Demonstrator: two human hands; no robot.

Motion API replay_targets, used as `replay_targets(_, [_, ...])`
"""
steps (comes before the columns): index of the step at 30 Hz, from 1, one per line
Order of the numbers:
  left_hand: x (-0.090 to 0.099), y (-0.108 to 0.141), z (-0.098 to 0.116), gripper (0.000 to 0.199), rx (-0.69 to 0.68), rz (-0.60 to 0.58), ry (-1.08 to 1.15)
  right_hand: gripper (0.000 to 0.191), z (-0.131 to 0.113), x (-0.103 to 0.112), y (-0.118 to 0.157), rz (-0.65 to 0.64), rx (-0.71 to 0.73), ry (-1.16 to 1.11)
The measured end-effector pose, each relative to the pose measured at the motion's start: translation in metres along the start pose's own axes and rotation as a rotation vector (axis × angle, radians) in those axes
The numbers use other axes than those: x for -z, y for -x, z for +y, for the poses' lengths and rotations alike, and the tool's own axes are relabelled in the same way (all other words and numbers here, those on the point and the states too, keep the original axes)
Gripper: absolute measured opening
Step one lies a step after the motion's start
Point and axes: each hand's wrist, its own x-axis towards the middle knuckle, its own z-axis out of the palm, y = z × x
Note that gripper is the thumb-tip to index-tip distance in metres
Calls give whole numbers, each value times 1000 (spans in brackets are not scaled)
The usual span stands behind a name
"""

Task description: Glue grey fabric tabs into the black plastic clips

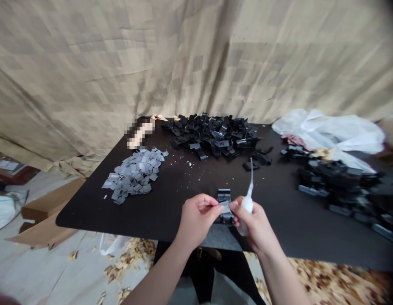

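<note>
Near the table's front edge lies a black plastic part [224, 195]. Over its middle is a small grey pad [224, 207], pinched at its left side by the thumb and fingers of my left hand [198, 218]. My right hand [253, 222] is wrapped round a white squeeze bottle [247, 204] with a long thin nozzle pointing up. The thumb and index fingertip of that hand are at the pad's right side. Part of the black piece is hidden behind my fingers.
A pile of grey pads [135, 173] lies on the dark table [97, 212] at the left. Black parts [215, 135] are heaped at the back, with more [339, 182] at the right. A white plastic bag [330, 127] lies behind those, before a beige curtain.
</note>
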Motion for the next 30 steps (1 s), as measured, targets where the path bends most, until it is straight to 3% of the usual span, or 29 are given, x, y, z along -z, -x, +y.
replay_targets(10, [7, -9, 13, 9, -124, 80, -99, 31, -5, -11, 7, 16, 13, -36])
replay_targets(30, [4, -6, 13, 11, -95, 170, -199, 28, -9, -17, 14, 6, 70, 100])
